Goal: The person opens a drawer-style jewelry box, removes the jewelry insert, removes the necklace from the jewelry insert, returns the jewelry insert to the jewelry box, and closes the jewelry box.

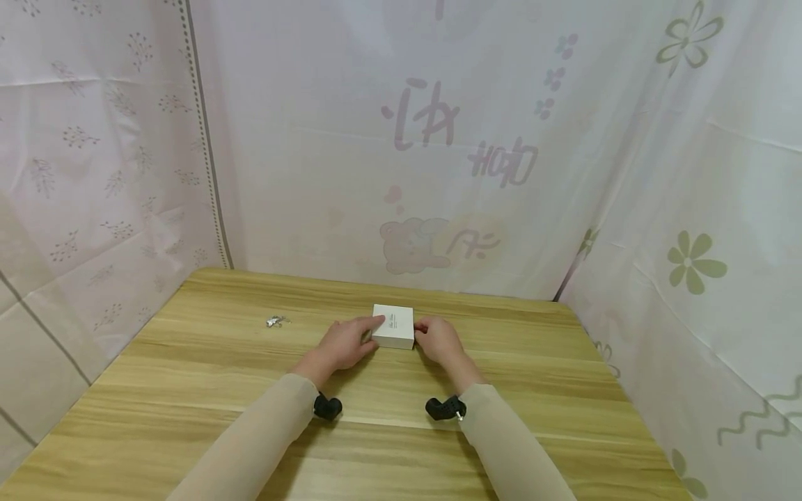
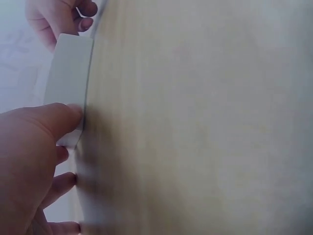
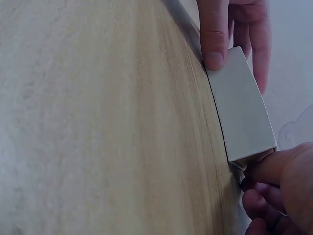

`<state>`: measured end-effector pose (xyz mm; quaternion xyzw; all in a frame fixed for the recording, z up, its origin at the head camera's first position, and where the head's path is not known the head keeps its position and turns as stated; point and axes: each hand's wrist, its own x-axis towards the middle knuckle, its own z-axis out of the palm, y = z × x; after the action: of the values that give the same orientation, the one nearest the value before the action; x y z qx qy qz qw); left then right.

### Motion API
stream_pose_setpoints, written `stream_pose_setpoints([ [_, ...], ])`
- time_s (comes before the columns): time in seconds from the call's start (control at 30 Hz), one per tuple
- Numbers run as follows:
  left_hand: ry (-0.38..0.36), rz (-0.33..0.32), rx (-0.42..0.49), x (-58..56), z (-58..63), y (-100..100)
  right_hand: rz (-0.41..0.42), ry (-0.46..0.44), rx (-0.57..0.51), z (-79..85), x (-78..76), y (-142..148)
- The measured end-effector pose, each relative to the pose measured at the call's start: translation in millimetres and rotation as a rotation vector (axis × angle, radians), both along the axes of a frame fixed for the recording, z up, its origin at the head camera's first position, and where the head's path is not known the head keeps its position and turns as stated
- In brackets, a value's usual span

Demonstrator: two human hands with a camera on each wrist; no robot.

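Note:
A small flat white box [image 1: 392, 326] with fine dark print on its top lies on the wooden table. My left hand [image 1: 347, 342] grips its left end, the thumb pressing the front side and the index finger reaching over the top. At the right end is my right hand [image 1: 441, 340], its fingers curled. In the right wrist view, the thumb and fingers of the right hand [image 3: 276, 186] pinch at a shadowed opening in the end of the box [image 3: 239, 107]; what lies inside is hidden.
To the left on the table [image 1: 532, 362] lies a small silvery trinket [image 1: 276, 321], like a little chain or charm. Printed fabric curtains [image 1: 301, 174] hang behind the table and along both sides. Black wrist cameras [image 1: 327, 406] sit at both cuffs.

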<state>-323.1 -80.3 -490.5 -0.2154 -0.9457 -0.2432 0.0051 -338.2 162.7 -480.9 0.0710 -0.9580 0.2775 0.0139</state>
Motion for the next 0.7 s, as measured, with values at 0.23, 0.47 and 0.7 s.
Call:
stream_pose_setpoints([
  [0.23,0.016,-0.035,-0.027,-1.8,10.4,-2,0.027,-0.005,0.004,0.1,-0.3,4],
  [0.47,0.164,-0.116,-0.068,2.1,16.6,6,0.039,0.003,0.004,3.8,0.3,16],
  [0.7,0.323,-0.257,-0.113,9.2,19.4,21,0.023,-0.017,-0.030,8.7,7.6,34],
])
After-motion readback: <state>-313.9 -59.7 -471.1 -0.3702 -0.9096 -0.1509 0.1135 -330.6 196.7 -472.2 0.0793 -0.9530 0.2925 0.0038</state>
